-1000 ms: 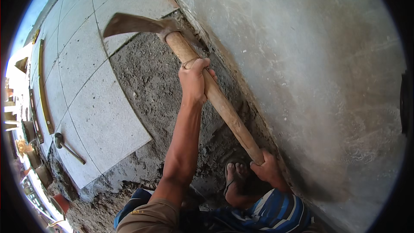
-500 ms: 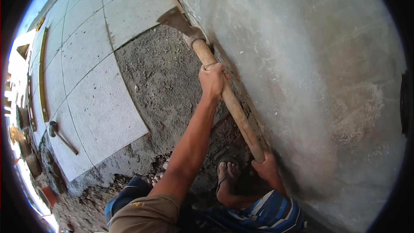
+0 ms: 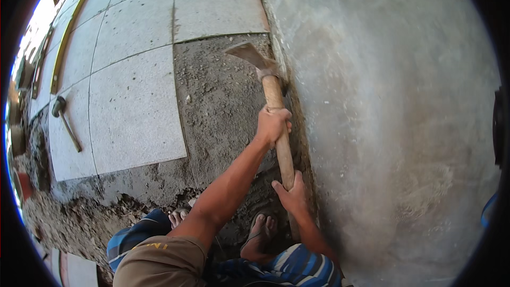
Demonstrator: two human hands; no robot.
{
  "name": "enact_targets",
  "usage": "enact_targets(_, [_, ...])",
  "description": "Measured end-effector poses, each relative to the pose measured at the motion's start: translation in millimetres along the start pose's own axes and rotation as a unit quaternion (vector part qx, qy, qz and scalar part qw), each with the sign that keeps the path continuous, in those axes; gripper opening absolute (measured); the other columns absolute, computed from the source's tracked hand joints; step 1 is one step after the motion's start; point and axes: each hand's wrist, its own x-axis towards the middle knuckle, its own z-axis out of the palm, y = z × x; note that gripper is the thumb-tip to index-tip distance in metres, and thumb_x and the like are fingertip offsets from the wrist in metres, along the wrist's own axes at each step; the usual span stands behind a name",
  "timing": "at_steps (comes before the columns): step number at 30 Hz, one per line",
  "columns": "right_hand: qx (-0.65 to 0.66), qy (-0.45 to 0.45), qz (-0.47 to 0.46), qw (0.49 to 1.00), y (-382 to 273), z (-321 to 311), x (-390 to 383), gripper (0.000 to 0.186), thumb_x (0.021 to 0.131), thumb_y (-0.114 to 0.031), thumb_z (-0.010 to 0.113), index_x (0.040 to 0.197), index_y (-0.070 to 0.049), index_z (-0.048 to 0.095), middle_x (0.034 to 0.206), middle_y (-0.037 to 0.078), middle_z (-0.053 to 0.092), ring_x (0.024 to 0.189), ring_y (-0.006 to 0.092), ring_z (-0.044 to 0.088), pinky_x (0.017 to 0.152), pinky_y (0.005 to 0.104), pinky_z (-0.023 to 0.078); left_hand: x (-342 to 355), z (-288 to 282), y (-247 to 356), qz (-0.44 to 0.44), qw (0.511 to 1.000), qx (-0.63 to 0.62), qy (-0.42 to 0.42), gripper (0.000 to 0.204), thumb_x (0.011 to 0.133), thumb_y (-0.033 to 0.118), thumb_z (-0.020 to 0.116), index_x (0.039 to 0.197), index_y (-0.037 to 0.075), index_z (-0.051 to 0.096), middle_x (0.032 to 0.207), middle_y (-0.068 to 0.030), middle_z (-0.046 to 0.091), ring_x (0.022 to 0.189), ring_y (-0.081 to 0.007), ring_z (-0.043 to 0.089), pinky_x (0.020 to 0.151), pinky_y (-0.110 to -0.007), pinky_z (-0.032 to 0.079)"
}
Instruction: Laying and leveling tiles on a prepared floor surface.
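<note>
2 hands (image 3: 272,125) hold 1 mattock (image 3: 285,159).

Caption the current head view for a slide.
Left hand grips a mattock, right hand lower on its handle, above a rough grey bed between tiles and wall.

Lettering (image 3: 158,245): yellow, a short row of bold strokes, showing on the brown sleeve (image 3: 159,267) of the left arm, low in the head view. Marks are sitting close to the sleeve's upper edge as seen here. Cloth is curving away from the camera; one end of the row is looking clearer, the other is thinning into faint, blurred strokes. No whole word is reading clearly.
</note>
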Motion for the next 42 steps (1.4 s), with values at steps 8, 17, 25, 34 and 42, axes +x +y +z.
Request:
enact_targets(8, [0.027, -0.010, -0.021, 0.999, -91, -19, 105, 0.064, 0.079, -0.036, 0.079, 0.129, -0.002, 0.056, 0.109, 0.026, 0.069, 0.105, 0.0417, 0.068, 0.086, 0.0467, 0.052, 3, -8, -10, 0.043, 0.969, 0.243, -0.022, 0.054, 0.076, 0.035, 0.079, 0.112, -0.002, 0.061, 0.096, -0.0190, 0.071, 0.087, -0.0308, 0.071, 0.082, -0.040, 0.056])
enact_targets(17, [0.015, 0.013, -0.024, 0.999, -80, -13, 117, 0.056, 0.075, -0.030, 0.080, 0.118, -0.003, 0.058, 0.105, 0.024, 0.070, 0.103, 0.0420, 0.068, 0.086, 0.0479, 0.053, 3, -16, -5, -0.035, 0.993, 0.061, -0.095, 0.058, 0.093, 0.047, 0.071, 0.125, 0.000, 0.060, 0.111, -0.0068, 0.066, 0.103, -0.0177, 0.062, 0.094, -0.033, 0.049])
enact_targets(25, [0.055, -0.008, -0.048, 0.997, -58, -19, 122, 0.051, 0.071, -0.025, 0.072, 0.112, 0.002, 0.059, 0.093, 0.027, 0.069, 0.091, 0.0443, 0.069, 0.079, 0.0490, 0.053, -127, -26, -116, -0.080, 0.993, -0.085, -0.004, 0.059, 0.101, 0.044, 0.061, 0.141, 0.002, 0.049, 0.130, -0.0087, 0.059, 0.116, -0.0190, 0.058, 0.099, -0.033, 0.045])
enact_targets(34, [0.132, -0.025, -0.100, 0.986, -50, -11, 128, 0.043, 0.071, -0.018, 0.073, 0.105, 0.005, 0.058, 0.074, 0.010, 0.062, 0.062, 0.0212, 0.062, 0.057, 0.0396, 0.051, -187, -36, -197, -0.235, 0.954, 0.060, -0.177, 0.034, 0.073, 0.025, 0.082, 0.093, -0.001, 0.073, 0.083, -0.0095, 0.073, 0.073, -0.0183, 0.069, 0.067, -0.035, 0.053])
enact_targets(42, [0.180, -0.048, -0.093, 0.978, -65, -31, 101, 0.033, 0.074, -0.006, 0.071, 0.103, -0.001, 0.056, 0.076, 0.004, 0.061, 0.055, 0.0130, 0.059, 0.047, 0.0300, 0.050, -206, 3, -188, -0.172, 0.970, 0.031, -0.171, 0.028, 0.072, 0.019, 0.076, 0.090, -0.002, 0.069, 0.077, -0.0101, 0.069, 0.069, -0.0192, 0.066, 0.068, -0.036, 0.053])
